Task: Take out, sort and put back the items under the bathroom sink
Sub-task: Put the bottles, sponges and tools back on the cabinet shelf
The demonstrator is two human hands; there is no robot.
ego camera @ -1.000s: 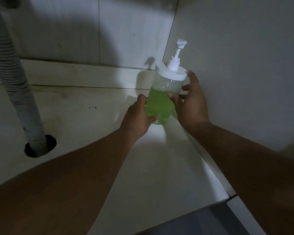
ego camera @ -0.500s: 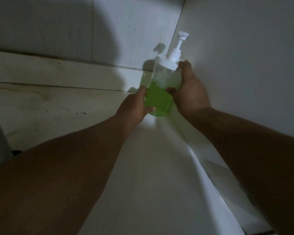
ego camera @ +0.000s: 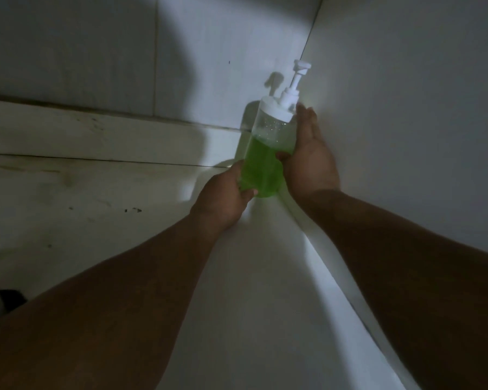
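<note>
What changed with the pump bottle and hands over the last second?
The pump bottle went deeper toward the back right corner, close to the side wall; whether it touches the cabinet floor is unclear. The view shifted too, so the drain hose has dropped out of sight. Unchanged: left hand holds the bottle low down, right hand holds its right side, bottle upright, same grip.

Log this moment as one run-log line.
stage: putting back | item: bottle, green liquid, pump top | left hand: holds base | right hand: holds side | place: back right corner of cabinet
</note>
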